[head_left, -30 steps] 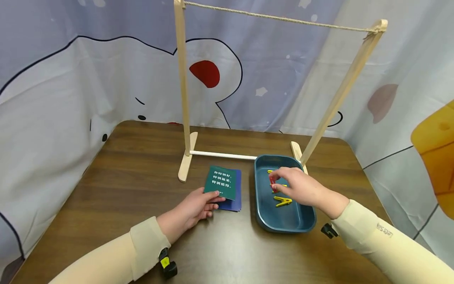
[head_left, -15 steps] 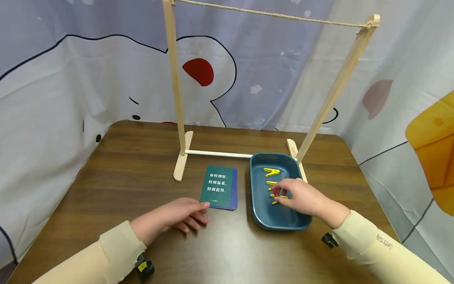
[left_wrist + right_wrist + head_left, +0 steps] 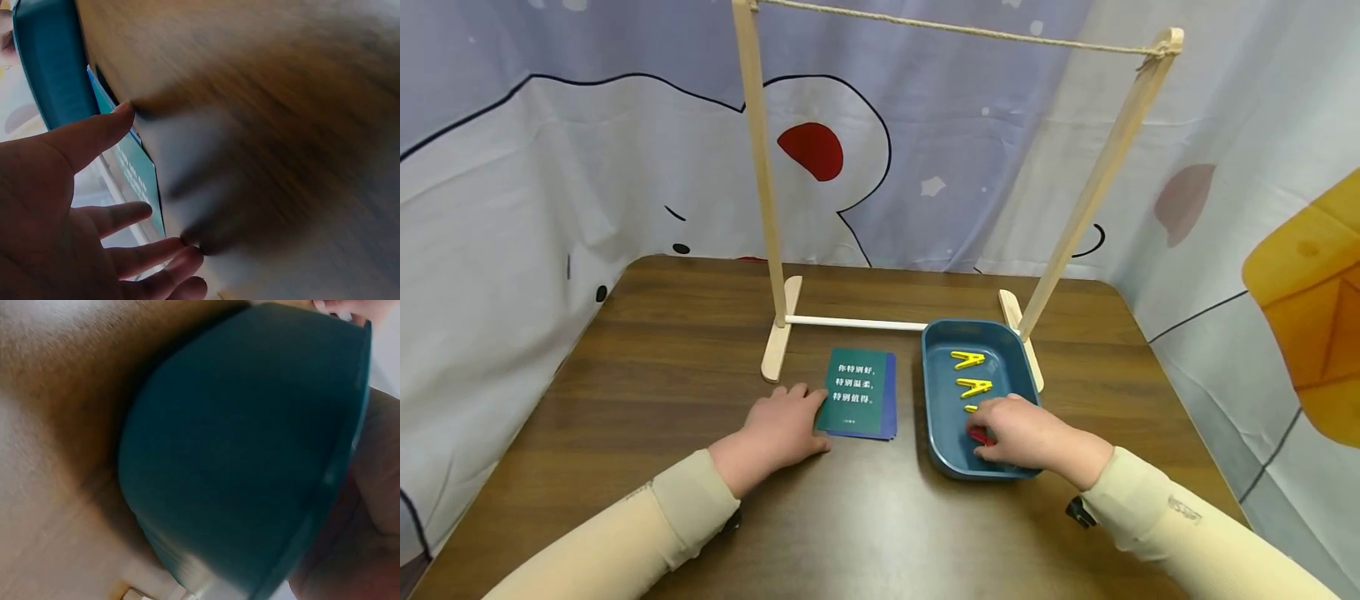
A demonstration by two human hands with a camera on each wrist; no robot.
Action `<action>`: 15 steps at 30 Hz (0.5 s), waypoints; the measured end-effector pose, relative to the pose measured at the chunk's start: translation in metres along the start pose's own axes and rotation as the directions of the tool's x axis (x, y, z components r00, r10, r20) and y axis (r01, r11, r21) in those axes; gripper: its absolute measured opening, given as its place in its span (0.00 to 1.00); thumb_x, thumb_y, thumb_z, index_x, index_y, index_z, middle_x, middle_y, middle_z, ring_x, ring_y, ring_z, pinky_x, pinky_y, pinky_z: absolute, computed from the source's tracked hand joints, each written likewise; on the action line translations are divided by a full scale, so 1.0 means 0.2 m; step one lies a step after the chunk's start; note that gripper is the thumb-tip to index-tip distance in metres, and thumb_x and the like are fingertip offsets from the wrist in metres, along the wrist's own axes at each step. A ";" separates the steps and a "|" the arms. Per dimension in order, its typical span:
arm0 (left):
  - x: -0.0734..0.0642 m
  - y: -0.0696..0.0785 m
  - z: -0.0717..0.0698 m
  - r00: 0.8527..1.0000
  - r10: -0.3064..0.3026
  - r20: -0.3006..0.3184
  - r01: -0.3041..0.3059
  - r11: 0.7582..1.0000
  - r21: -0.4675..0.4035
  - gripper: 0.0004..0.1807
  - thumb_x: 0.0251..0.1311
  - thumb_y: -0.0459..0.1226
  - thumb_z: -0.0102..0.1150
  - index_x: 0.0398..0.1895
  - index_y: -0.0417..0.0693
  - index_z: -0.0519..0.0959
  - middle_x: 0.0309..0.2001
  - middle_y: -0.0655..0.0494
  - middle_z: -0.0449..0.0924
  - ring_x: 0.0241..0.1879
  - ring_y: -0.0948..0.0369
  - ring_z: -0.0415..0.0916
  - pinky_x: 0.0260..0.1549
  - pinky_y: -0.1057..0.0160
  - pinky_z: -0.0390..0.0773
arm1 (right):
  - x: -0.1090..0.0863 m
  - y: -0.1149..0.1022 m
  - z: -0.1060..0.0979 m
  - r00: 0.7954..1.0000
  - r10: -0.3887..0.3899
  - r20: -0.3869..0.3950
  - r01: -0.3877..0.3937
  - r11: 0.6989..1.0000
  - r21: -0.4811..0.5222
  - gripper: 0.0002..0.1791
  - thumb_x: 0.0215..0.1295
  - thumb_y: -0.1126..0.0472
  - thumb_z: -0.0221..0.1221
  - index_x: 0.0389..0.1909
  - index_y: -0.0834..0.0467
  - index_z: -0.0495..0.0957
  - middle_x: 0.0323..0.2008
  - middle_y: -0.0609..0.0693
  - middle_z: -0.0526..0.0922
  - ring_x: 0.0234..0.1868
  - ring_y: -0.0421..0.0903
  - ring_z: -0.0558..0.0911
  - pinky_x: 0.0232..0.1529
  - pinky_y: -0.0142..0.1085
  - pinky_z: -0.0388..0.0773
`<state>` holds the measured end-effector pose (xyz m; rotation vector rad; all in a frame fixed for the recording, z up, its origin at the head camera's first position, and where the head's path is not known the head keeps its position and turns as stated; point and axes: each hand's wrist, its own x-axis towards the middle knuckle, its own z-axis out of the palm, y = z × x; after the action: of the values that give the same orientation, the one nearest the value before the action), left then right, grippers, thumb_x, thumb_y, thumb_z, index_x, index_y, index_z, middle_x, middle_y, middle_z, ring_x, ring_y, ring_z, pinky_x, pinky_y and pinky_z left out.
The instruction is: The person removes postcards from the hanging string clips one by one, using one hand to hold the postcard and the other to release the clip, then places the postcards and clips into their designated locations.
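Observation:
My left hand [image 3: 782,429] lies with fingers spread at the left edge of a small card stack. On top is a green card [image 3: 855,387] with white writing, and a blue card [image 3: 890,400] shows beneath it. In the left wrist view, nothing is between the fingers of the left hand [image 3: 94,206]. My right hand [image 3: 1022,429] reaches into a dark blue tray [image 3: 932,417] and pinches a red clothespin [image 3: 981,436] low over its front part. Two yellow clothespins [image 3: 967,359] lie farther back, and another is partly hidden by the right hand.
Behind the cards and tray stands a wooden frame [image 3: 760,167] with a rope [image 3: 955,30] strung across its top. A white rod [image 3: 857,322] joins its feet, near the tray's back. A patterned curtain [image 3: 700,167] hangs behind the brown table [image 3: 670,333].
The left hand has let go of the green card, which now lies flat on the stack, and shifted to the stack's left edge. The right hand has moved toward the tray's front with the red clothespin.

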<state>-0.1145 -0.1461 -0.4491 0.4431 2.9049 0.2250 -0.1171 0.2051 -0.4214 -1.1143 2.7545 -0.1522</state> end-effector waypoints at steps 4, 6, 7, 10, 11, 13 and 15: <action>0.02 0.04 0.00 1.000 0.019 0.005 -0.019 1.000 0.015 0.41 0.52 0.57 0.71 0.68 0.52 0.72 0.63 0.41 0.72 0.55 0.42 0.70 0.50 0.40 0.73 | 0.01 -0.01 0.03 1.000 0.000 0.017 0.001 1.000 -0.019 0.12 0.54 0.55 0.72 0.37 0.54 0.85 0.29 0.40 0.79 0.31 0.36 0.73 0.38 0.40 0.70; 0.03 0.06 0.00 1.000 0.027 0.011 -0.027 0.999 0.024 0.39 0.53 0.56 0.70 0.68 0.54 0.72 0.63 0.41 0.71 0.55 0.42 0.70 0.50 0.41 0.72 | 0.01 -0.02 0.04 1.000 0.003 0.023 -0.003 1.000 -0.021 0.13 0.54 0.54 0.72 0.38 0.55 0.85 0.29 0.41 0.79 0.32 0.36 0.73 0.38 0.40 0.69; 0.03 0.07 0.01 0.999 0.031 0.013 -0.031 0.999 0.029 0.39 0.54 0.56 0.69 0.68 0.55 0.72 0.63 0.41 0.71 0.55 0.43 0.70 0.50 0.41 0.72 | 0.01 -0.02 0.05 1.000 0.002 0.024 -0.002 1.000 -0.021 0.13 0.54 0.54 0.72 0.38 0.55 0.85 0.29 0.40 0.80 0.32 0.36 0.73 0.37 0.39 0.69; 0.04 0.08 0.01 0.999 0.044 0.007 -0.044 0.998 0.036 0.36 0.56 0.55 0.69 0.67 0.56 0.73 0.63 0.41 0.71 0.55 0.43 0.70 0.50 0.42 0.73 | 0.01 -0.02 0.07 1.000 -0.007 0.025 0.008 1.000 -0.021 0.13 0.55 0.53 0.72 0.37 0.54 0.84 0.28 0.40 0.79 0.31 0.35 0.72 0.37 0.39 0.68; 0.04 0.09 0.02 0.999 0.047 0.006 -0.047 0.998 0.039 0.35 0.56 0.55 0.68 0.67 0.57 0.73 0.62 0.41 0.71 0.55 0.43 0.70 0.50 0.43 0.73 | 0.01 -0.02 0.07 1.000 -0.016 0.023 0.016 1.000 -0.023 0.12 0.55 0.53 0.72 0.37 0.54 0.84 0.28 0.40 0.79 0.31 0.35 0.72 0.36 0.39 0.68; 0.04 0.10 0.02 0.999 0.052 0.003 -0.052 0.998 0.040 0.34 0.57 0.55 0.68 0.67 0.58 0.74 0.62 0.42 0.72 0.54 0.44 0.71 0.49 0.43 0.73 | 0.01 -0.02 0.07 1.000 -0.026 0.016 0.027 0.999 -0.020 0.13 0.55 0.53 0.72 0.37 0.54 0.84 0.28 0.40 0.79 0.30 0.34 0.73 0.36 0.39 0.69; 0.04 0.11 0.03 0.998 0.057 0.003 -0.057 0.998 0.038 0.33 0.57 0.56 0.67 0.66 0.59 0.75 0.61 0.42 0.72 0.53 0.45 0.71 0.49 0.44 0.73 | 0.02 -0.01 0.07 0.999 -0.031 0.011 0.031 0.999 -0.021 0.13 0.55 0.52 0.72 0.37 0.54 0.84 0.29 0.40 0.80 0.31 0.34 0.73 0.37 0.39 0.69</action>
<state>-0.1143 -0.1231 -0.4516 0.5323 2.9014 0.1775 -0.1147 0.2006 -0.4353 -1.1600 2.7373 -0.1205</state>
